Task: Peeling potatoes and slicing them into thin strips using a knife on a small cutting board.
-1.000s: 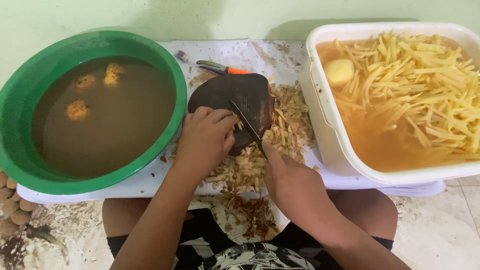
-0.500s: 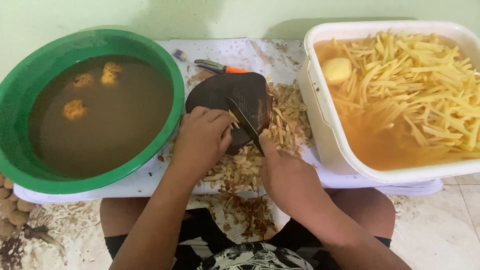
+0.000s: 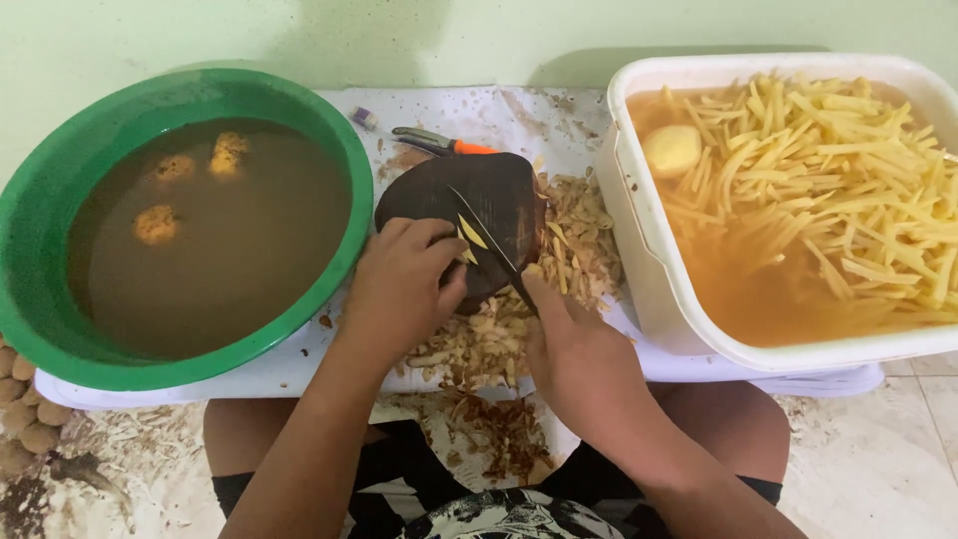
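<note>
Two hands work over a dark round cutting board (image 3: 499,205) at the middle of the white worktop (image 3: 299,364). The left hand (image 3: 404,284) is curled shut over a piece of potato (image 3: 469,238) at the board's near left edge; only pale yellow slivers show past its fingertips. The right hand (image 3: 574,354) is clamped round the handle of a knife (image 3: 489,245), whose dark blade slants up and left across the board, just beside the left fingertips.

Compared with half a second ago, the blade stands a touch farther up the board, and a yellow sliver now lies bare against it where before only a small bit showed. Both hands hold much the same places, and the whole view has slid slightly downward.

Pale peelings and cut scraps (image 3: 499,334) are heaped around the board's near and right sides, as before. At the left, a green basin (image 3: 359,170) holds murky brown water with three potatoes afloat at its far side. At the right, a white tub (image 3: 639,260) holds orange-tinted water, many yellow potato sticks (image 3: 828,180) and one whole peeled potato (image 3: 672,150). A peeler with an orange handle (image 3: 439,142) lies just beyond the board. Unpeeled potatoes (image 3: 25,419) sit on the floor at the near left.
</note>
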